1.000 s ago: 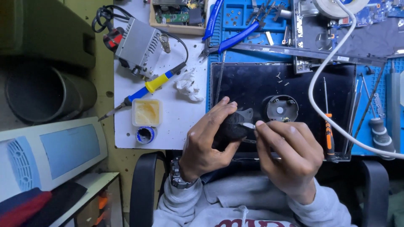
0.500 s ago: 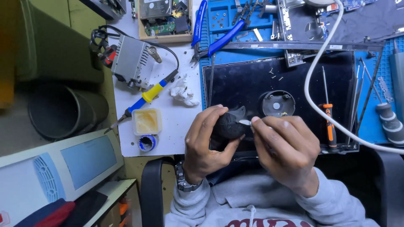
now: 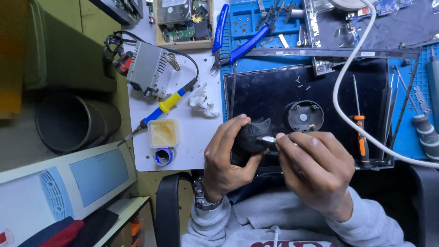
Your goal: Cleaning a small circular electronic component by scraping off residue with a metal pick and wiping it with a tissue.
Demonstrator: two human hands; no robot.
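Observation:
My left hand (image 3: 222, 160) is wrapped around a small black rounded plastic part (image 3: 251, 136), held just above the near edge of a black panel (image 3: 274, 91). My right hand (image 3: 313, 167) pinches a thin metal-tipped tool (image 3: 268, 140) whose tip touches that part. A round dark cap (image 3: 305, 116) with a pale centre lies on the panel just beyond my right hand. An orange-handled screwdriver (image 3: 362, 139) lies to its right.
A yellow-handled soldering iron (image 3: 161, 110) and its grey station (image 3: 147, 68) sit on the white board at left, with a yellow sponge tray (image 3: 163, 133), a blue tin (image 3: 163, 156) and crumpled tissue (image 3: 202, 101). Blue pliers (image 3: 249, 43), a white cable (image 3: 340, 77) and more tools lie beyond.
The view has shifted, so the bench sits lower and to the right in frame. Both hands stay together on the black part, with the tool tip still against it.

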